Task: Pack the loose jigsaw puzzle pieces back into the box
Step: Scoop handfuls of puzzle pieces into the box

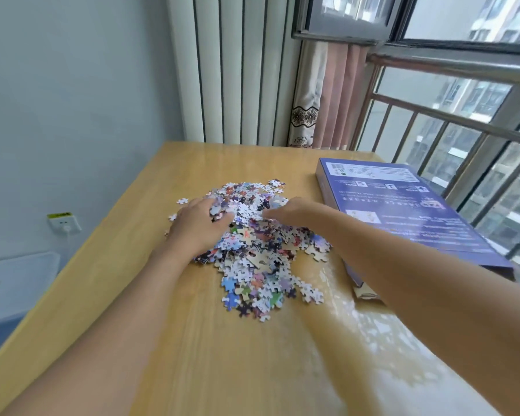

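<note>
A heap of loose, many-coloured jigsaw pieces [252, 250] lies in the middle of the wooden table [192, 340]. My left hand [197, 226] rests on the heap's left side, its fingers curled into the pieces. From the right, my right hand [291, 211] reaches into the top of the heap; its fingertips are buried among pieces. A flat purple puzzle box [403, 211] lies to the right of the heap, printed side up, partly under my right forearm. A few stray pieces [182, 201] sit apart at the left.
A window with a metal railing [463, 124] runs along the table's right edge, and a pink curtain [327, 94] hangs in the corner. The far wall holds a white radiator [237, 70]. A wall socket [64, 225] and a blue-white container [12, 295] are at the left.
</note>
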`<act>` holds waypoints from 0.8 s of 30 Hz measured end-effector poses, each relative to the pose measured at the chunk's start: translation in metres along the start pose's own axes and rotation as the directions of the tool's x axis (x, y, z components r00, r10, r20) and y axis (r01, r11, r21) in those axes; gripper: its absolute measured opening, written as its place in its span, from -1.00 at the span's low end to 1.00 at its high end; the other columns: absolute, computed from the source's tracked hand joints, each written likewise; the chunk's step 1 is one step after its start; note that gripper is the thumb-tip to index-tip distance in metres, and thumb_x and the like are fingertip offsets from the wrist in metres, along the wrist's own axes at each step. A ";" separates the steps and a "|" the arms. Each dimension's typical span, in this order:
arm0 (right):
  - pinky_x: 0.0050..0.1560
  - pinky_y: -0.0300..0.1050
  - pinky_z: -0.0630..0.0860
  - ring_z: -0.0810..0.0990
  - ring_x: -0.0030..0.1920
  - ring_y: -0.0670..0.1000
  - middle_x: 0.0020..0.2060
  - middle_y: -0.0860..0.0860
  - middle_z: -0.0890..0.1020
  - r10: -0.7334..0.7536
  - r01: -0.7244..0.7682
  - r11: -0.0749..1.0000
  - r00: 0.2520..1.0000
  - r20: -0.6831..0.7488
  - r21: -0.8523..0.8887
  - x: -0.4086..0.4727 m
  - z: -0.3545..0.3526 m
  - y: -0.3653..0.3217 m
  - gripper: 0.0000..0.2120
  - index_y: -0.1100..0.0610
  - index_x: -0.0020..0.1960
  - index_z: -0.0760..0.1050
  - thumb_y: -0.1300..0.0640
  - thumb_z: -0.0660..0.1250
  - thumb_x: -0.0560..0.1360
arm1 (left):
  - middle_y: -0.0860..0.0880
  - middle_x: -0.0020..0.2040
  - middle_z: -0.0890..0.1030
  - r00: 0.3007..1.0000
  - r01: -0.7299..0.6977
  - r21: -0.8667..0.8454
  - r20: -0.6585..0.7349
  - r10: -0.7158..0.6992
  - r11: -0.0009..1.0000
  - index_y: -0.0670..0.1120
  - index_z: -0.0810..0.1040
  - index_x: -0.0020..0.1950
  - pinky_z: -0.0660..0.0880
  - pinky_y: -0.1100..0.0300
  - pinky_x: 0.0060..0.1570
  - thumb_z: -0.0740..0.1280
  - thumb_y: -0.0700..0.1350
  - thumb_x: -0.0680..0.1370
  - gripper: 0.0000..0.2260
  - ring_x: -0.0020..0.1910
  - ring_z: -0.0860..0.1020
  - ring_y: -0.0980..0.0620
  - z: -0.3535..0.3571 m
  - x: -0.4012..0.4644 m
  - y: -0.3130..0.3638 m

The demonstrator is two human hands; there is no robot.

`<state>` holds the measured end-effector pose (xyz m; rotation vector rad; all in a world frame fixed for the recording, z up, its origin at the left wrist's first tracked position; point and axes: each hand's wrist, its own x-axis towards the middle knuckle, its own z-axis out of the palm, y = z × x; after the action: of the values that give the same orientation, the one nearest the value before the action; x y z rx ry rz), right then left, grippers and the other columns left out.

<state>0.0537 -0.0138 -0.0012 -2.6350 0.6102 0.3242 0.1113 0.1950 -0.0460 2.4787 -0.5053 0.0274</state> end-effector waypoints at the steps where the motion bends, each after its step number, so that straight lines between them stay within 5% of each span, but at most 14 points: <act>1: 0.20 -0.04 0.42 0.48 0.29 0.16 0.35 0.16 0.49 -0.005 0.006 1.000 1.000 -0.018 0.030 -0.001 0.004 0.000 -0.28 0.22 0.37 0.47 -0.37 0.23 0.53 | -0.08 0.52 0.31 0.999 -0.032 -0.016 -0.009 0.032 0.999 -0.01 0.31 0.52 0.22 0.02 0.43 0.27 0.21 0.57 -0.42 0.50 0.25 -0.10 0.002 -0.007 0.000; 5: -0.15 -0.15 0.44 0.49 -0.20 -0.03 -0.09 0.06 0.54 -0.001 0.004 0.986 1.000 -0.017 0.166 -0.014 0.005 0.003 -0.46 0.20 0.13 0.58 -0.29 0.34 0.51 | -0.03 0.49 0.36 0.985 -0.160 -0.124 -0.081 0.150 0.979 -0.01 0.36 0.50 0.21 0.14 0.39 0.41 0.09 0.52 -0.42 0.46 0.31 -0.02 0.001 -0.029 0.011; 12: 0.04 0.09 0.65 0.60 0.02 0.15 0.19 0.16 0.51 0.075 -0.099 0.851 0.995 0.067 0.516 -0.034 0.005 0.009 -0.36 0.24 0.26 0.42 -0.10 0.57 0.38 | -0.01 0.29 0.51 0.981 -0.195 -0.227 -0.026 0.194 0.954 0.10 0.35 0.48 0.50 -0.02 0.23 0.54 -0.02 0.43 -0.33 0.21 0.51 0.03 0.010 -0.041 0.029; 19: -0.02 -0.05 0.63 0.54 -0.23 0.07 -0.04 0.13 0.50 0.075 -0.195 0.697 0.977 0.200 0.690 -0.044 0.008 0.016 -0.44 0.22 0.22 0.43 0.06 0.61 0.36 | 0.06 0.18 0.51 0.991 -0.126 -0.375 -0.006 0.134 0.918 0.04 0.40 0.43 0.54 0.17 -0.07 0.57 -0.18 0.39 -0.34 -0.01 0.57 0.11 0.010 -0.040 0.038; 24: -0.18 -0.15 0.56 0.41 -0.22 0.02 -0.12 0.06 0.42 0.076 -0.247 0.655 0.962 0.263 0.714 -0.040 0.008 0.017 -0.33 0.16 0.25 0.49 0.00 0.68 0.25 | 0.08 0.13 0.58 0.984 -0.150 -0.429 0.022 0.176 0.891 0.06 0.49 0.32 0.62 0.11 0.00 0.54 -0.27 0.42 -0.47 -0.08 0.64 0.09 0.013 -0.043 0.044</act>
<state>0.0097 -0.0090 -0.0017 -1.7254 0.7186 0.3140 0.0546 0.1699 -0.0383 2.0080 -0.6669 -0.0834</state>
